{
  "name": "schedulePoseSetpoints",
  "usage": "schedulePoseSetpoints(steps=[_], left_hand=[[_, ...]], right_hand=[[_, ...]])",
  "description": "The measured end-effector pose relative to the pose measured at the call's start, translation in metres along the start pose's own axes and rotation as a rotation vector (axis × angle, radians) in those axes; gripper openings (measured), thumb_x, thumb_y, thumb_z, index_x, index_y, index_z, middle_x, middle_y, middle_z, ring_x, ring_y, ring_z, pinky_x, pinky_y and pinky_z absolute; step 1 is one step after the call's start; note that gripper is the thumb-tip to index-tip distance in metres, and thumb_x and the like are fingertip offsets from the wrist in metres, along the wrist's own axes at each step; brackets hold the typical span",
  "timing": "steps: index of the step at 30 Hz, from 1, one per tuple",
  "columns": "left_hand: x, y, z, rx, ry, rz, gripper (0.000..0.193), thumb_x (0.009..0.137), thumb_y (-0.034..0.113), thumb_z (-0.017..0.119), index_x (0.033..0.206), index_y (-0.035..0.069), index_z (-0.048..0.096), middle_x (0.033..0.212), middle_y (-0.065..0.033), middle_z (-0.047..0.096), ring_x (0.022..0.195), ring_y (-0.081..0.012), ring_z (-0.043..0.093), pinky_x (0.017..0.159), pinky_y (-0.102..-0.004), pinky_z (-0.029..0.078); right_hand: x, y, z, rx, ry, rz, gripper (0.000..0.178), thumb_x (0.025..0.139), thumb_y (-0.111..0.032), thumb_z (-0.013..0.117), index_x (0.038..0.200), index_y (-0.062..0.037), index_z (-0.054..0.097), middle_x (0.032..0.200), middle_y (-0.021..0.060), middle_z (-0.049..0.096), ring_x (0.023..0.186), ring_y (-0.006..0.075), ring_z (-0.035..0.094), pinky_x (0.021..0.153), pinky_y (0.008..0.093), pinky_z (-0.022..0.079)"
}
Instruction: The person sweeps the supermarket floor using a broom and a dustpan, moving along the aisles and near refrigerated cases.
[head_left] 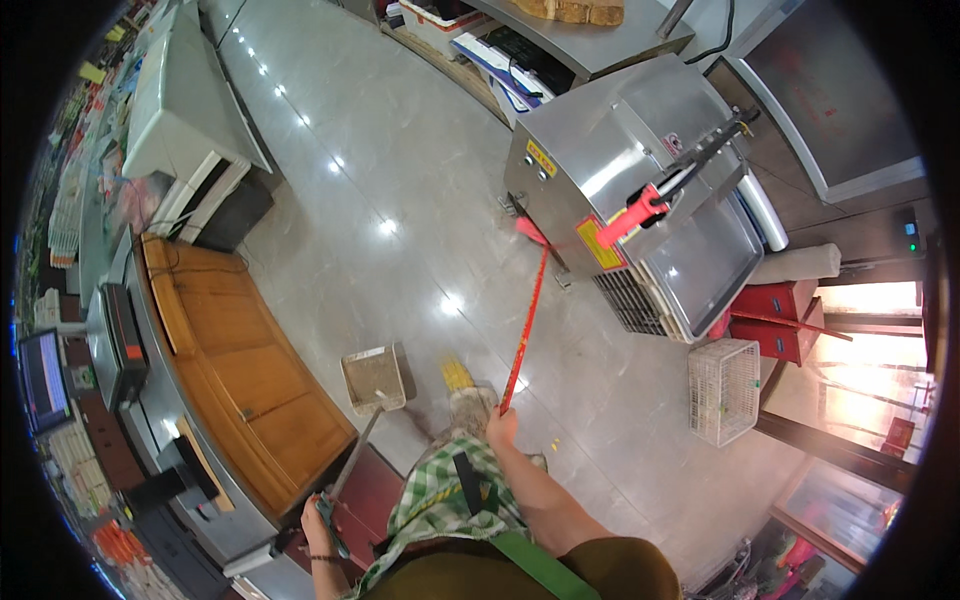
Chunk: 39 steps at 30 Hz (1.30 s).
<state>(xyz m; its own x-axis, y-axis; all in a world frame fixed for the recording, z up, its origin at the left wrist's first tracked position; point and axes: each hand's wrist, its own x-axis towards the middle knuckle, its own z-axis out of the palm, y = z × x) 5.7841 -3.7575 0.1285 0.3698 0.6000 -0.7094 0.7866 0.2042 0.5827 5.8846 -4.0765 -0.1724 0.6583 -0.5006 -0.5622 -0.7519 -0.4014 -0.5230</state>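
Note:
My right hand (502, 428) is closed around the red stick of a broom (522, 345), held out ahead of me. Its pink-red head reaches the floor at the foot of a steel machine (620, 130); the bristles are partly hidden there. At lower left, my left hand (317, 525) grips the top of a long-handled dustpan (372, 378). The pan rests on the floor beside the wooden cabinet, its open tray facing up. What lies in the tray is too small to make out. Small yellow bits (556, 443) are on the floor to the right of my legs.
Wooden cabinets (240, 370) under a counter with a scale (118, 335) run along the left. A white plastic crate (724, 392) and red drawers (775, 315) stand at right. A steel table (600, 40) is at the back. Grey tiled floor (400, 250) stretches between.

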Motion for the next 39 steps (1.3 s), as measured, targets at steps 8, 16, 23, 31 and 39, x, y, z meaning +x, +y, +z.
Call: schedulePoseSetpoints(steps=[8,16,23,31,39], left_hand=[[0.044,0.009,-0.003,-0.029,0.075,-0.006,0.021,0.092,0.021,0.047,0.101,0.006,0.059,0.091,-0.0068,0.064,0.060,-0.0080,0.051,0.049,-0.0193,0.039],[0.062,0.047,0.042,0.016,0.005,-0.137,0.026,0.094,0.027,0.047,0.084,0.005,0.055,0.075,-0.0029,0.060,0.063,-0.0131,0.056,0.049,-0.0213,0.044],[0.085,0.025,0.002,0.195,-0.066,-0.095,0.026,0.093,0.029,0.048,0.087,0.007,0.060,0.063,0.0010,0.052,0.050,-0.0082,0.045,0.042,-0.0206,0.033],[0.105,0.100,0.019,0.101,-0.180,-0.172,0.043,0.091,0.041,0.035,0.088,0.004,0.057,0.070,-0.0166,0.065,0.035,-0.0136,0.042,0.033,-0.0251,0.031],[0.154,0.129,-0.023,0.164,-0.342,0.129,0.038,0.092,0.036,0.037,0.092,0.004,0.058,0.073,-0.0107,0.066,0.036,-0.0100,0.043,0.032,-0.0231,0.032]], right_hand=[[0.135,-0.058,0.142,0.198,0.238,0.001,0.028,0.089,-0.025,0.053,0.085,0.0036,0.052,0.079,0.0243,0.058,0.075,0.0404,0.058,0.065,0.0470,0.043],[0.310,-0.113,0.143,0.150,0.029,0.271,0.038,0.093,-0.033,0.045,0.095,0.0043,0.051,0.089,0.0268,0.061,0.086,0.0435,0.059,0.073,0.0492,0.047],[0.211,-0.035,0.126,-0.061,-0.008,0.276,0.042,0.092,-0.037,0.046,0.095,0.0047,0.053,0.082,0.0246,0.063,0.074,0.0394,0.064,0.060,0.0471,0.051],[0.003,-0.025,0.100,0.006,-0.135,0.273,0.038,0.089,-0.036,0.049,0.086,0.0010,0.057,0.069,0.0174,0.060,0.050,0.0280,0.059,0.039,0.0407,0.045],[-0.016,-0.083,0.011,0.355,-0.160,0.432,0.041,0.089,-0.039,0.049,0.069,-0.0030,0.046,0.051,0.0087,0.046,0.036,0.0196,0.044,0.030,0.0369,0.032]])
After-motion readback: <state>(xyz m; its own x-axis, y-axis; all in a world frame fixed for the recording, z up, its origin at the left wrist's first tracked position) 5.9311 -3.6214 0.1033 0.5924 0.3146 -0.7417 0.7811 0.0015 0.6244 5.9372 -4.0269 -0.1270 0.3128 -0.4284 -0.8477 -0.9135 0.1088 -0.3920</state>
